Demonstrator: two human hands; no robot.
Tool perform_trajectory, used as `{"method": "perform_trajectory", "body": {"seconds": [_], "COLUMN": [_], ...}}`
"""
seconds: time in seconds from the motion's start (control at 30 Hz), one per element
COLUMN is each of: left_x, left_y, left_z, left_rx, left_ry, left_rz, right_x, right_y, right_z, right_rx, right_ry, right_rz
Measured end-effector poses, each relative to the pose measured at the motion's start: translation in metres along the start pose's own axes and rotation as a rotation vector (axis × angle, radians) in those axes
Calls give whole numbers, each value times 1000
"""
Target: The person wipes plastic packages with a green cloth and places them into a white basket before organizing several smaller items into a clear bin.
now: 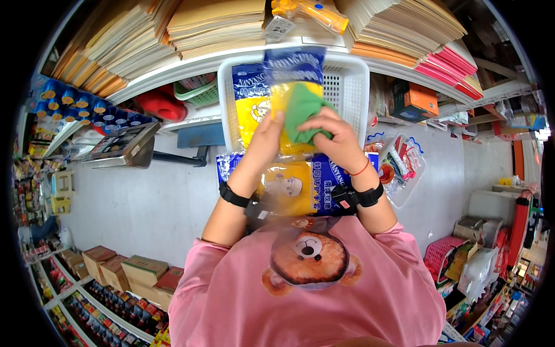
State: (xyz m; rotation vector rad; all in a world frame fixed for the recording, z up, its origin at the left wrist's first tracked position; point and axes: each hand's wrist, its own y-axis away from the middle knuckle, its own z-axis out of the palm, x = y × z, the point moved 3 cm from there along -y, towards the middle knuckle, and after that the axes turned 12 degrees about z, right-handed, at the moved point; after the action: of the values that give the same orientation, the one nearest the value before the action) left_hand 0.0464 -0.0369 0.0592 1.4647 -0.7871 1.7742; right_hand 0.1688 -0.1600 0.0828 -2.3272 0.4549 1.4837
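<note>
In my right hand [338, 136] a green cloth [305, 110] is bunched between curled fingers, pressed against a blue and yellow plastic packet [295, 66]. My left hand [266, 136] grips the left side of that packet, which is partly blurred. Both hands are over a white plastic basket [363, 84]. Another blue and yellow packet [247, 113] lies in the basket's left part. More packets of the same colours [292, 185] lie between my forearms, close to my body; their near edge is blurred.
Stacks of brown envelopes [217, 29] fill the shelf beyond the basket. At left are a metal scale [124, 144] and a red container [162, 104]. A clear tub of small goods [404, 165] stands at right. Cardboard boxes [141, 272] sit at lower left.
</note>
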Motion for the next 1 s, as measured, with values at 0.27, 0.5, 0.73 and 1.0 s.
{"method": "perform_trajectory", "body": {"seconds": [0.27, 0.5, 0.73, 1.0], "left_x": [15, -5, -4, -10], "left_y": [0, 5, -1, -7], "left_z": [-22, 4, -13, -19], "left_rx": [195, 40, 212, 34], "left_ry": [403, 223, 227, -43], "left_rz": [52, -112, -86, -133], "right_x": [72, 39, 34, 55], "right_y": [6, 20, 21, 30], "right_z": [-30, 8, 5, -64], "right_rx": [322, 66, -97, 461], "right_ry": [-493, -1305, -705, -870], "right_rz": [373, 552, 505, 322]}}
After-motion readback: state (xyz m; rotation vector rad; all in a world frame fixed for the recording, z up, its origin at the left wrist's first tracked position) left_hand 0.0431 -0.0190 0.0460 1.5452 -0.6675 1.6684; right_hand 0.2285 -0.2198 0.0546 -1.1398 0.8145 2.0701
